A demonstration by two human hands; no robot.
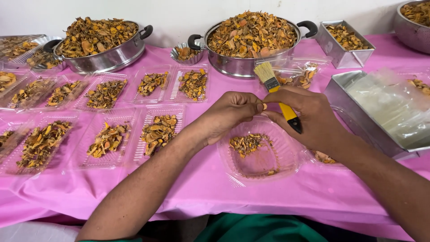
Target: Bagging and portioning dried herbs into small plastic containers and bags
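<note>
Much of the scene runs off the frame: a steel bowl (414, 22) at the far right corner shows only part of its side, the clear trays at the left edge are cut off, and both forearms leave the picture at the bottom. Between the two hands a small pale chip (264, 106) peeks out, too small to tell more than that it matches the dried orange-brown slices lying all around; it is pinched where the fingertips of both hands meet. The left hand (230, 114) is curled, thumb and forefinger closed on that chip. The right hand (309, 118) is clenched around the yellow handle of a paintbrush (277, 92), whose pale bristles point up and away toward the far pot; its black handle end sticks out below the fingers, and its fingertips touch the chip too. Directly beneath the hands a clear plastic tray (286, 157) sits on the pink-covered table (201, 188), with a small heap of slices in its far left part and the rest nearly bare. A second bit of slices shows under the right wrist, mostly hidden. To the left lie rows of filled clear trays (159, 132). Two heaped steel pots (251, 38) with black handles stand at the back, a rectangular steel tin (345, 45) beside the right one, and a larger steel tray (345, 96) holding clear plastic sheets lies just right of the right hand.
</note>
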